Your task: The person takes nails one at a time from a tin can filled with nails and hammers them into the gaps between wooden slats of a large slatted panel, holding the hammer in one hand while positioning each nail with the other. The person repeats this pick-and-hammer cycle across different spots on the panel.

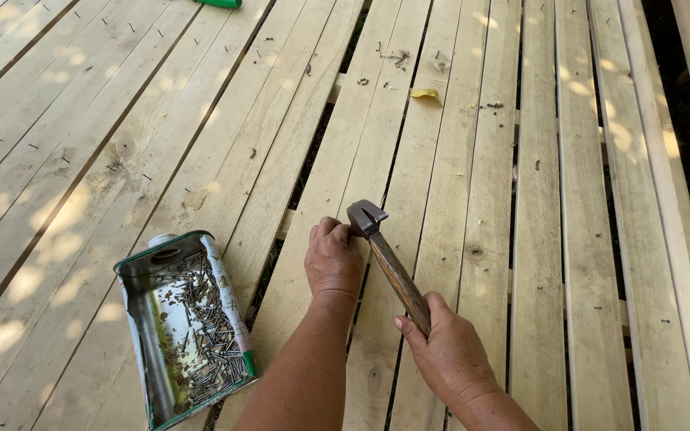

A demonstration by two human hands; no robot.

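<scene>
Overhead, looking down on pale wooden planks [201, 144] with dark gaps. Right hand [449, 351] wrapped tight around a wooden-handled hammer [389, 259], head raised just beside the left hand [333, 259]. Left fingers curled downward against a plank, pinching something too small to make out. Nearby at left, a cut-open metal can [181, 327] full of nails. Green object [219, 3] cut off at top edge.

Matt wooden planks [457, 160] — dull metal hammer head [365, 217].
</scene>
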